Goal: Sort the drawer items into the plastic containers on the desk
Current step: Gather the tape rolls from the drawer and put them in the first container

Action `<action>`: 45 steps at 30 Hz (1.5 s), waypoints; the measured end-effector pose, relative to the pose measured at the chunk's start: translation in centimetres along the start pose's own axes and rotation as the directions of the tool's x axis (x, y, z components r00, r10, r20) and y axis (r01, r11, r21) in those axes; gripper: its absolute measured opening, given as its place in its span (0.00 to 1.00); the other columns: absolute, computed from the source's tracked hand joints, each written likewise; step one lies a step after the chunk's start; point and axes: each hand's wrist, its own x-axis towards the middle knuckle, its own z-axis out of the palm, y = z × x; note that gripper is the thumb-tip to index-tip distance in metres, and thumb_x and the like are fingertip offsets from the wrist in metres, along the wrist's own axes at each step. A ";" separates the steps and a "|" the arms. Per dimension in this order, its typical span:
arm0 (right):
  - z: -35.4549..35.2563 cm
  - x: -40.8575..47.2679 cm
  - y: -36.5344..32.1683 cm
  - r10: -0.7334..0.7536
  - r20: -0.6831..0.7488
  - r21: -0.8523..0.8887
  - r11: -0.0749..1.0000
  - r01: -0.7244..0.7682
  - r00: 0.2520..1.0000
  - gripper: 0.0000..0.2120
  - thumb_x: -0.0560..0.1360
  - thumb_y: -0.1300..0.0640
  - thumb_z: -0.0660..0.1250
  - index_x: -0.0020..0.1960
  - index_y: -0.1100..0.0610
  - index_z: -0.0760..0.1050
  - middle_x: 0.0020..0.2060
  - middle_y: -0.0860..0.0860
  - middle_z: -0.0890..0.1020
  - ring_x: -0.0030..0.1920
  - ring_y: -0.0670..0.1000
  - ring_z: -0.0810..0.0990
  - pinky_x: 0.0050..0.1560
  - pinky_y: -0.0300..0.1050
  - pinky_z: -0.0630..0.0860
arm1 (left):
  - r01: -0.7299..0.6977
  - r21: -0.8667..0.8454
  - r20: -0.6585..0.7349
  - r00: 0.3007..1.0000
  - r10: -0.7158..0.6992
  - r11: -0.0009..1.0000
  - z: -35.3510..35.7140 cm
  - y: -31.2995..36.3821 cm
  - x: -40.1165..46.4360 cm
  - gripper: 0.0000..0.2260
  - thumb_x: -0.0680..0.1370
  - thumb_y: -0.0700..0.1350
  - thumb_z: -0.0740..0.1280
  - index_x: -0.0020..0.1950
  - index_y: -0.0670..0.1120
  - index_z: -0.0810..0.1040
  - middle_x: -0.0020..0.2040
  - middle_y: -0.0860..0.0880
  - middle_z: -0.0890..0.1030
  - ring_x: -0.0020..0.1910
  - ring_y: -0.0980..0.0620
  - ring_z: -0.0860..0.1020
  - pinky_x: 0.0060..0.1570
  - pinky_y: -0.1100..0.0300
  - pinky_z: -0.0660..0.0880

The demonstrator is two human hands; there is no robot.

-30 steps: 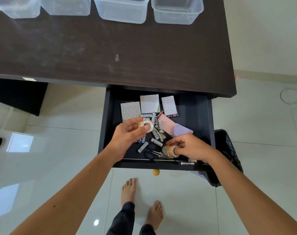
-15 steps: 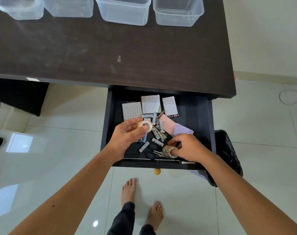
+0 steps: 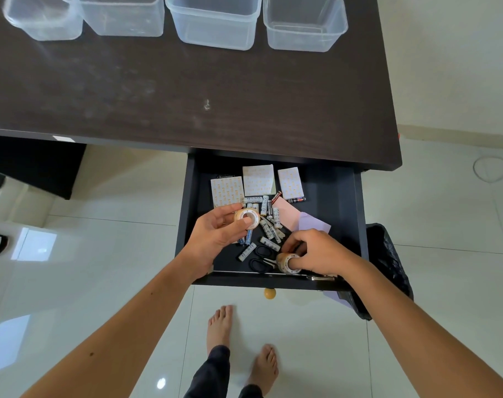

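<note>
1. Dark wood desk (image 3: 187, 96) carries four clear plastic containers (image 3: 215, 21) in a row along its far edge.
2. Your open drawer (image 3: 342, 214) below the desk holds loose batteries (image 3: 269, 228), patterned note pads (image 3: 257, 179), pink and lilac paper (image 3: 287, 215) and black-handled scissors (image 3: 260, 258).
3. Your left hand (image 3: 215, 234) pinches one tape roll (image 3: 246, 218) between thumb and fingers, raised above the drawer's contents.
4. Your right hand (image 3: 316, 252) grips a second tape roll (image 3: 287, 262) near the drawer's front edge, one finger pushed through its core.
5. A black bin bag (image 3: 388, 262) stands on the floor just right of the drawer.
</note>
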 end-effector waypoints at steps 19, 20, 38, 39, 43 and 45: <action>-1.2 -0.8 -0.2 -0.052 -0.108 0.133 0.989 0.066 0.993 0.16 0.73 0.59 0.77 0.58 0.46 0.87 0.47 0.42 0.89 0.49 0.43 0.87 0.58 0.46 0.84 | 0.004 -0.017 0.002 1.000 -0.004 1.000 -0.4 0.4 -0.2 0.21 0.76 0.40 0.77 0.68 0.44 0.80 0.60 0.42 0.87 0.60 0.45 0.86 0.60 0.53 0.83; -1.6 -1.0 -0.4 -0.067 -0.117 0.135 0.987 0.083 0.991 0.15 0.73 0.59 0.77 0.58 0.47 0.87 0.48 0.43 0.89 0.50 0.43 0.87 0.58 0.45 0.84 | 0.002 -0.023 0.004 1.000 -0.002 1.000 -0.5 0.6 -0.2 0.21 0.76 0.40 0.77 0.68 0.44 0.80 0.60 0.42 0.87 0.60 0.45 0.86 0.60 0.53 0.83; -6.8 -1.8 -12.1 -0.197 -0.281 0.444 0.841 0.309 0.939 0.16 0.79 0.67 0.70 0.61 0.52 0.85 0.55 0.53 0.88 0.56 0.50 0.88 0.56 0.49 0.86 | -0.120 -0.132 -0.023 0.993 0.118 0.984 -5.5 6.7 -3.1 0.29 0.71 0.45 0.78 0.71 0.42 0.78 0.61 0.42 0.86 0.62 0.46 0.85 0.64 0.51 0.81; -6.8 -1.7 -13.0 -0.203 -0.283 0.446 0.838 0.315 0.938 0.16 0.78 0.68 0.70 0.60 0.52 0.85 0.54 0.52 0.89 0.55 0.51 0.89 0.55 0.48 0.86 | -0.125 -0.139 -0.025 0.992 0.122 0.982 -6.0 7.1 -3.2 0.29 0.71 0.45 0.78 0.71 0.41 0.78 0.61 0.42 0.86 0.63 0.46 0.85 0.64 0.51 0.81; -7.2 -0.7 -16.7 -0.213 -0.277 0.451 0.832 0.322 0.937 0.15 0.78 0.68 0.70 0.60 0.53 0.85 0.52 0.52 0.90 0.53 0.52 0.89 0.55 0.48 0.85 | -0.138 -0.162 -0.048 0.990 0.132 0.977 -8.1 9.2 -3.2 0.28 0.71 0.45 0.78 0.70 0.41 0.79 0.61 0.41 0.86 0.62 0.45 0.85 0.62 0.53 0.82; -7.4 0.0 -18.6 -0.217 -0.275 0.456 0.828 0.326 0.937 0.15 0.78 0.67 0.71 0.61 0.54 0.85 0.52 0.53 0.90 0.53 0.54 0.89 0.57 0.51 0.85 | -0.148 -0.161 -0.059 0.988 0.140 0.976 -9.3 10.7 -3.0 0.26 0.72 0.44 0.78 0.70 0.41 0.79 0.61 0.40 0.86 0.62 0.44 0.85 0.62 0.53 0.82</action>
